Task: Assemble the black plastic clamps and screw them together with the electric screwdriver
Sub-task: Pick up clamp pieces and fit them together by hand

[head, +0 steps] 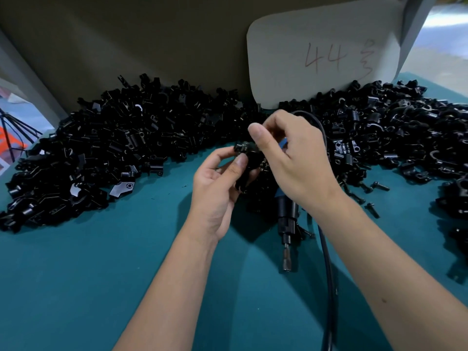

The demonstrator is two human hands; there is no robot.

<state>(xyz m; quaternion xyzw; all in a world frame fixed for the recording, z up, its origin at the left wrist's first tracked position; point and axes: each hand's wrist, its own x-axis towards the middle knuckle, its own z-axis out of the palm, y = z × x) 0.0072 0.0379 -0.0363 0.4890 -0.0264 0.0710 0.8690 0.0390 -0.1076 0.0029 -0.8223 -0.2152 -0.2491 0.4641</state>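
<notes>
From the heap of loose clamp parts [106,153] on my left, I come to my left hand [217,188], fingers curled round a black plastic clamp [247,154] held above the desk [101,287]. My right hand [293,158] pinches its top, perhaps seating a screw. The electric screwdriver [287,224] lies just below, bit towards me, nearest my right hand. Loose screws [372,198] lie rightward.

A teal table [76,287] meets a grey-brown back panel [152,34] bearing a white card [316,54].
</notes>
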